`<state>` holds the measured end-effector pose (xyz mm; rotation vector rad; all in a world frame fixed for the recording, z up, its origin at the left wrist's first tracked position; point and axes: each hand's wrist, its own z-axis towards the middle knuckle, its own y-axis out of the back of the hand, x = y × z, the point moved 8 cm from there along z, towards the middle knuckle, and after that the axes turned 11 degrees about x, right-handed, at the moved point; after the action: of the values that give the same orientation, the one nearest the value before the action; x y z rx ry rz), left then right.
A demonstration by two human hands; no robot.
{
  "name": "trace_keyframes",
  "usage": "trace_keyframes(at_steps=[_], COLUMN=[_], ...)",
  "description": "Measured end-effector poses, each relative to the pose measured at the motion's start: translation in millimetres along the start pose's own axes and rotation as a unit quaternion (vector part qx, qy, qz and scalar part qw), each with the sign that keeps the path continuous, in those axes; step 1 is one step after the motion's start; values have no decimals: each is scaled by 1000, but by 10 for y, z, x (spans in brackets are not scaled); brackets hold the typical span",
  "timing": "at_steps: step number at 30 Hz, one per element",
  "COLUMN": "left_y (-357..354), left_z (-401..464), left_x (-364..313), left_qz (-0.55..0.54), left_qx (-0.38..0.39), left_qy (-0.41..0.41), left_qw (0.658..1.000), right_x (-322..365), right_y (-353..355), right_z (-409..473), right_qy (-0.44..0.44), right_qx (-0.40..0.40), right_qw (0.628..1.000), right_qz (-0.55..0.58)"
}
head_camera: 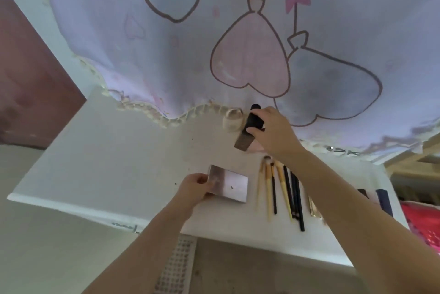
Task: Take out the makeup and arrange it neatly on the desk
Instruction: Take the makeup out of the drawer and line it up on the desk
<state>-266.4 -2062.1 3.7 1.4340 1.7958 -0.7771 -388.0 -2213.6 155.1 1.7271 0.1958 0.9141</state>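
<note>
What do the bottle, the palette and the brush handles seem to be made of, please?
Bottle: matte black cap, likely plastic; its body looks like clear or frosted glass, though blur leaves that open. Palette: glossy, mirror-like lid, probably metallised plastic. Brush handles: pale ones look like wood or bamboo; the black ones seem lacquered.

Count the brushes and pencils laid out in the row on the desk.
About 7, though blur and overlap make it uncertain: they lie side by side on the desk, right of the palette, under the right forearm. Tan-handled brushes sit left, dark pencils right.

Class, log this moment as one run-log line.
left hand: holds palette | right hand: holds bottle | brushes: rowed on desk
</note>
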Motion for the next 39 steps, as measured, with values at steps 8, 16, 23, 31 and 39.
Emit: trace_keyframes(at_steps=[8, 16, 23, 31, 39], left_y=[-93, -2, 641, 484, 407], left_z=[369, 291, -611, -570, -481], left_x=[-167, -234, 491, 1866, 2111], left_qz=[230, 439, 385, 368, 272], left_qx=[-16, -17, -37, 13, 31], left_qy=[-60, -87, -169, 82, 84], left_qw=[971, 894, 907, 926, 958], right_x=[9, 98, 694, 188, 101], right_y=[-460, -424, -1046, -3357, -3811], right_z=[668, 564, -790, -1675, -1638], right_qy=[-56, -63, 122, -195, -353], right_qx=[59, 36, -5, 248, 186], right_qw=[996, 996, 988, 916, 823], right_qz=[-39, -51, 92, 249, 404])
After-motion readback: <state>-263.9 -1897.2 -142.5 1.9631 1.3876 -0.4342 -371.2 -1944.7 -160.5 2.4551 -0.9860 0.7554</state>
